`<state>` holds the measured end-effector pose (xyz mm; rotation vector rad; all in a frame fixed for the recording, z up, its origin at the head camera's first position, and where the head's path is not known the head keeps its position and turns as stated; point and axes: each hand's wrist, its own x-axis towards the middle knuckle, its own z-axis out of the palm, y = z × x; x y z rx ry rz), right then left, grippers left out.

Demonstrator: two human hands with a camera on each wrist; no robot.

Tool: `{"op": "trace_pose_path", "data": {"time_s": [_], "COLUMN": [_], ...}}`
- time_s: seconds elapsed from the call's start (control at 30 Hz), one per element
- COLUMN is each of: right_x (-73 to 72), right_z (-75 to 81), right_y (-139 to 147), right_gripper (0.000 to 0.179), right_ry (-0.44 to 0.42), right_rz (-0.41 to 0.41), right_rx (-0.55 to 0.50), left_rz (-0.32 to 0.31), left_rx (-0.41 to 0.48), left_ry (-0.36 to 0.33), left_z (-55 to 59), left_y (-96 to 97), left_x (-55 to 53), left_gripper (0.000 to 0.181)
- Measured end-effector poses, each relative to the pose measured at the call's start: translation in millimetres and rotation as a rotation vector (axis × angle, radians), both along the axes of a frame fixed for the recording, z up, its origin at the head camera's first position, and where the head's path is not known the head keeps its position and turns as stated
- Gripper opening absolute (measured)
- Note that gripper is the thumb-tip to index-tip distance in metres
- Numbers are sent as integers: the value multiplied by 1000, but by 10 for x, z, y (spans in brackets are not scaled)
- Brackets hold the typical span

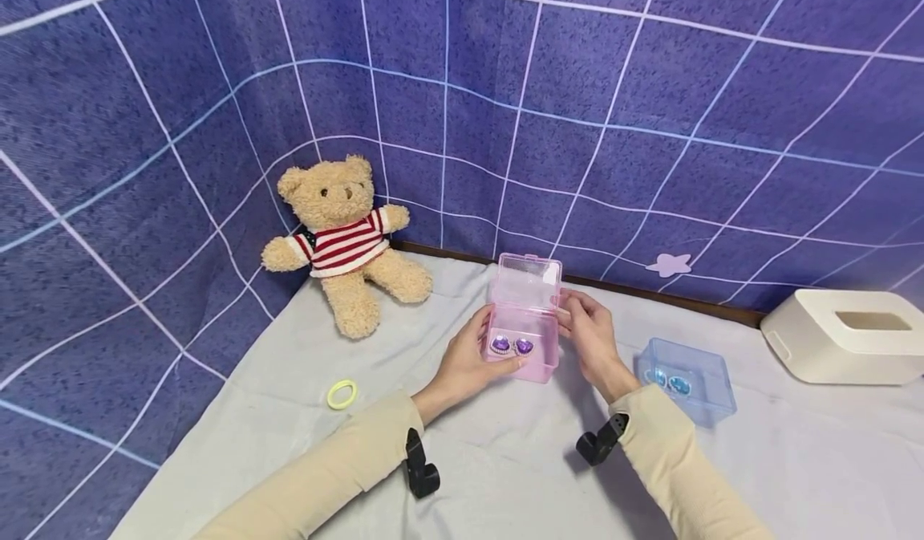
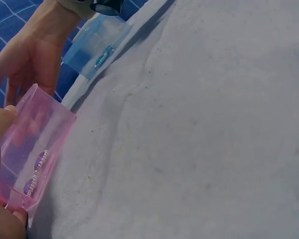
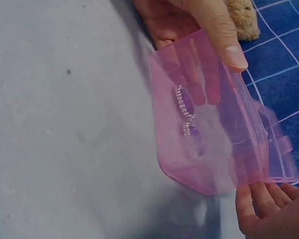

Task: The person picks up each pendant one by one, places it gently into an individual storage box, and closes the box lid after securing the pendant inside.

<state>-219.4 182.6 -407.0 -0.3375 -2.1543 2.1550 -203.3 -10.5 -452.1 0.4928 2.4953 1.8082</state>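
A clear pink plastic box (image 1: 532, 367) is tilted in my left hand (image 1: 469, 363), its lid (image 1: 529, 283) swung up and back. My left thumb lies along the box's front edge, with the fingers at its left side. Inside sit two purple gem-like pieces (image 3: 188, 107) edged with small clear beads, low in the box. My right hand (image 1: 593, 339) is at the box's right side, fingertips (image 3: 259, 191) right at the edge near the lid's hinge and the fingers loosely bent. Through the pink wall, the left fingers show in the right wrist view.
To the right stands a clear blue box (image 1: 703, 375) with blue gem-like pieces (image 1: 678, 384) in it. A cream container (image 1: 808, 347) with a slotted top is farther right. A teddy bear (image 1: 339, 243) sits at the back left, and a yellow ring (image 1: 342, 406) lies on the white cloth.
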Motion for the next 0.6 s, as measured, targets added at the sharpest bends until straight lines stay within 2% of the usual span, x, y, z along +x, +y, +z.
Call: {"op": "trace_pose_path", "data": {"time_s": [0.17,0.3,0.5,0.6], "right_x": [27,35,35,45], "right_z": [98,177,252,295], "right_y": [3,-13,-33,-29], "right_gripper": [41,50,62,61], "right_ry": [40,45,-5,-38], "right_rz": [-10,-20,-66,-48], "right_rx": [85,166,232,225], "left_rz": [-3,1,-15,-17], "left_rx": [4,3,-5,-14], "left_ry": [9,24,46,56], "left_z": [1,-2,-1,-9], "left_y": [-7,-19,-20,-14], "left_x": [7,5,-6,-10], "left_gripper": [97,97,95,95]}}
